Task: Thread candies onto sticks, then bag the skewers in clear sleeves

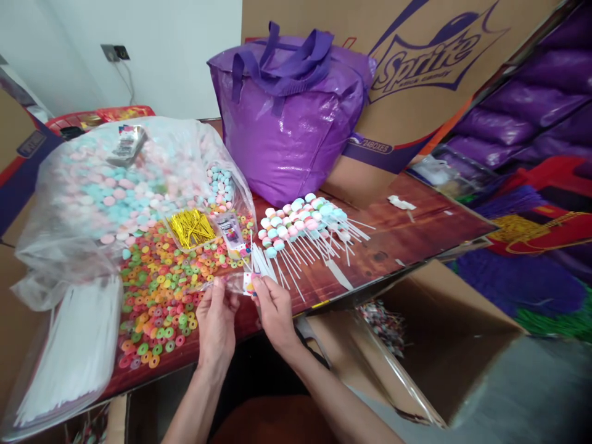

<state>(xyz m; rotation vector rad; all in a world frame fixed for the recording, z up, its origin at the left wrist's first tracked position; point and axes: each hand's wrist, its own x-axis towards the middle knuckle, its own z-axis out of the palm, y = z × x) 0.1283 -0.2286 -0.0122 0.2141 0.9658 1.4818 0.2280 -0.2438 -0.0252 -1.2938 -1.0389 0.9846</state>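
A small clear plastic bag (235,283) with a colourful printed end is stretched between my two hands at the table's front edge. My left hand (216,324) pinches its clear end. Closed on the printed end is my right hand (276,313). White sticks (263,262) lie just behind my right hand. Beyond them are rows of pastel candy balls on white sticks (300,225). Loose ring candies (161,296) spread to the left of my left hand. Among these stand a tray of gold twist ties (190,228) and a pack of printed bags (230,231).
A large clear bag of pastel candies (111,191) fills the left back. In front of it lies a bundle of white sticks (74,345). A purple tote bag (287,123) stands behind, against a big carton (416,37). An open carton (430,345) sits below the table's right edge.
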